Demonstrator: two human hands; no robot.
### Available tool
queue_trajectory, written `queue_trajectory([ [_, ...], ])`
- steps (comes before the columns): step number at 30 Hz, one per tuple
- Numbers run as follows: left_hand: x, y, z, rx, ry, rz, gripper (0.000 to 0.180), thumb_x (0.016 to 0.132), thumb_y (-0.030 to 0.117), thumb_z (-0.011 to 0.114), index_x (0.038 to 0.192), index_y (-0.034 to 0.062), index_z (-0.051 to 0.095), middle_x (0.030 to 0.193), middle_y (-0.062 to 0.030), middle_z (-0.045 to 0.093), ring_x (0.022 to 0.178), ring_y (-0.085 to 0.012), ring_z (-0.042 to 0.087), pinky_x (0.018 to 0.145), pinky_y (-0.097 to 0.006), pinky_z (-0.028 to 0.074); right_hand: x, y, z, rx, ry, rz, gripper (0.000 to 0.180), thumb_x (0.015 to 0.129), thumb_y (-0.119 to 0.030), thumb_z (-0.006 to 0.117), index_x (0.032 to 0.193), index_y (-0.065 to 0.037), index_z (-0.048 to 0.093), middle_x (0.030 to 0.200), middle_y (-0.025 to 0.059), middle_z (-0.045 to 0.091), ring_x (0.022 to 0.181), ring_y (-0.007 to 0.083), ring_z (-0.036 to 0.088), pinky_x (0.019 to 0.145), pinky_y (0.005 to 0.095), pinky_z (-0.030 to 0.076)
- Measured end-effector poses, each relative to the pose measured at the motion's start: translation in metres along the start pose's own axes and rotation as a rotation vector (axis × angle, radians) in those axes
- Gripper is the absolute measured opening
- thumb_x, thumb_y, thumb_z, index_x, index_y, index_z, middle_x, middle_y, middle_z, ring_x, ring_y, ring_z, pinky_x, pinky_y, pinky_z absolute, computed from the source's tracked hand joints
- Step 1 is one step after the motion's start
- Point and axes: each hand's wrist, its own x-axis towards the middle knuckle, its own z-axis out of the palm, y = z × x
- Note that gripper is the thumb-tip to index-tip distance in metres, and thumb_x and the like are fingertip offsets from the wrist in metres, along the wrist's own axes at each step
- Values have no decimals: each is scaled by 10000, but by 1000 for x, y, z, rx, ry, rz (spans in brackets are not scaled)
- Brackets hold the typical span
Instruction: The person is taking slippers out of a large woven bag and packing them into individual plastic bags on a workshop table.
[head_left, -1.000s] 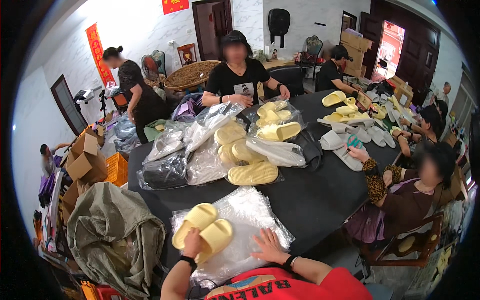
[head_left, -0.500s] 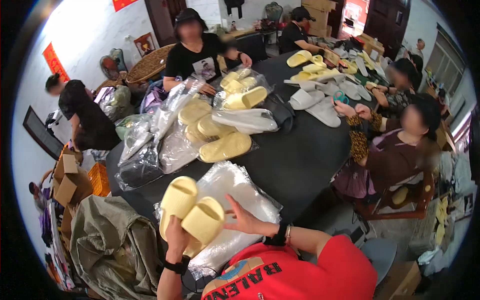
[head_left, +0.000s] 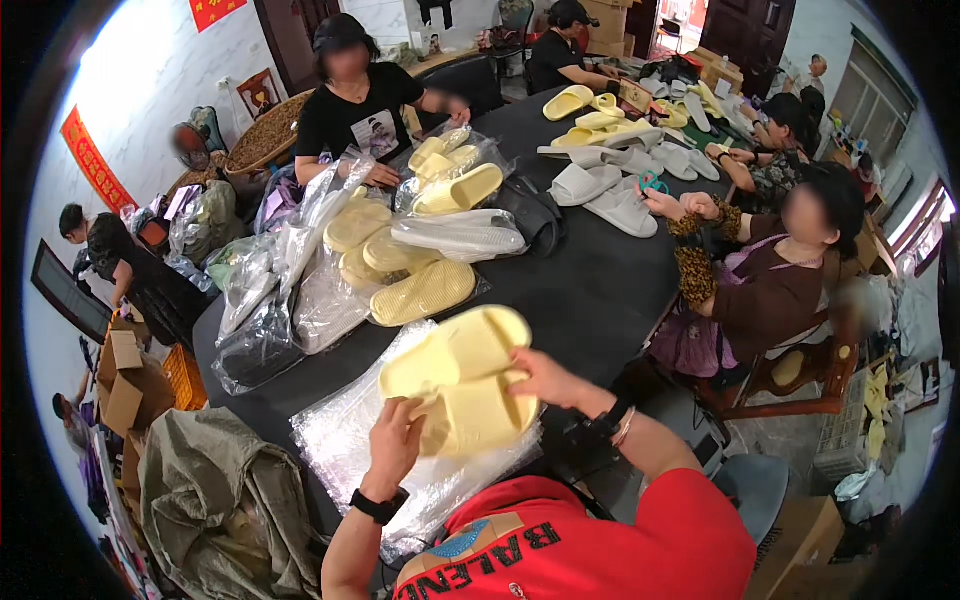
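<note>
**Surroundings noted around the dark worktop**

The dark worktop (head_left: 590, 290) serves as reference. At its centre lies a ridged yellow slipper (head_left: 424, 292), sole up, with bagged pale slippers (head_left: 458, 232) just beyond it. Clear plastic bags (head_left: 270, 300) are heaped along its left side. Grey slippers (head_left: 603, 195) sit toward its far right, and loose yellow slippers (head_left: 568, 102) at its far end. A seated person in a black shirt (head_left: 355, 105) faces it from the far side; another in a brown top (head_left: 770, 290) sits at its right edge. Cardboard boxes (head_left: 125, 380) and an olive cloth bundle (head_left: 225, 505) lie on the floor left of it.
</note>
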Motion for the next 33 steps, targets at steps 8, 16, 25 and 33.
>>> queue_trajectory([
  [8,-49,-58,-16,-83,92,-218,141,810,25,581,950,19,598,804,-105,589,669,-175,558,612,-284,451,72,-65,-150,220,679,-347,615,790,-71,622,1311,-43,297,1216,137,471,1067,236,503,836,342,464],
  [16,-98,-85,-8,-98,128,-431,127,817,55,569,935,21,603,814,-129,599,691,-222,586,628,-305,463,120,-19,-106,-280,486,-28,430,821,-216,608,1191,-23,506,995,74,590,875,143,545,737,275,441],
  [25,-153,-103,-18,332,250,-507,308,743,86,625,1045,80,561,1076,-129,514,1012,-335,454,856,-431,364,88,71,41,-805,107,-202,361,788,-194,619,1131,-93,571,1167,111,537,1092,260,476,899,403,380],
  [33,-187,-158,14,-37,423,-745,709,799,225,595,1386,73,227,1378,-234,277,1274,-378,266,1032,-452,235,71,85,71,-1246,-21,-126,645,792,-406,589,1341,-143,373,1432,192,199,1333,360,133,1019,614,115],
])
